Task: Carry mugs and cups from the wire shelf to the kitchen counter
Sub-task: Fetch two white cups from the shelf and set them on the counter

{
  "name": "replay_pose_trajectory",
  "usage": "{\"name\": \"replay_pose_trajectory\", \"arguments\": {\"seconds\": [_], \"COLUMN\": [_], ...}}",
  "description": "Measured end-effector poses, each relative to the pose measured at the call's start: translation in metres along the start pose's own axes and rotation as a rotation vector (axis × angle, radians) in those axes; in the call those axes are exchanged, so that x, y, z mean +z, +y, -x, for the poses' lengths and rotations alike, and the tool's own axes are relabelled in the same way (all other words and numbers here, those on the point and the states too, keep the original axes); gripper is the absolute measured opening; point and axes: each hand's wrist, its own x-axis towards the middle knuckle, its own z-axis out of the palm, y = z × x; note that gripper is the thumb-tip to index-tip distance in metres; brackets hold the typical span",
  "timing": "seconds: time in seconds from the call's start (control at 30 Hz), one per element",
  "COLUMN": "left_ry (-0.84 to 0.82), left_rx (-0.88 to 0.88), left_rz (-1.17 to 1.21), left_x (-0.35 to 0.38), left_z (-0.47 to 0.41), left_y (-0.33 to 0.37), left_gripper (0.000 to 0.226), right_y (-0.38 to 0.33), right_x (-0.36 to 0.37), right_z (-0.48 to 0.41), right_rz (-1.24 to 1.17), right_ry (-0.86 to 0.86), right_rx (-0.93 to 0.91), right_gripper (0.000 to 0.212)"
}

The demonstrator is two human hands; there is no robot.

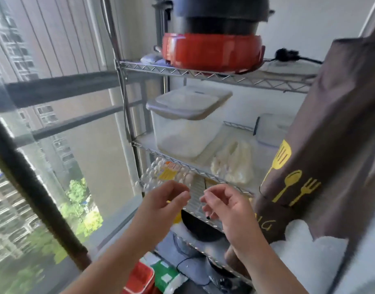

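Both your left hand and right hand half-curled, empty, before chrome wire shelf at 12 o'clock; no mugs visible, nothing carried yet.

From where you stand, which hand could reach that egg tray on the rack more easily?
The left hand: it hangs empty right in front of the egg tray. The right hand sits further right.

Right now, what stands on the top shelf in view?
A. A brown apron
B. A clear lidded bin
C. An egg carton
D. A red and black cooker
D: the red and black cooker stands on the top shelf; the clear bin is one shelf lower.
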Motion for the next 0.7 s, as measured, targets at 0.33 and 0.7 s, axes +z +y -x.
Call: {"name": "replay_pose_trajectory", "arguments": {"seconds": [0.33,0.7], "left_ry": [-0.170,-0.203], "left_rx": [0.479,0.846], "left_rz": [0.059,-0.035], "left_x": [-0.032,-0.033], "left_z": [-0.133,-0.213], "left_y": [0.118,0.259], "left_gripper": [0.025,0.005], "right_y": [-0.148,-0.285], "right_x": [-0.010,-0.040], "right_z": [-0.073,-0.117], "right_rz": [0.202,0.429], "right_ry": [0.282,0.423], "right_rx": [-0.458,-0.756], "right_gripper": [0.011,0.010]}}
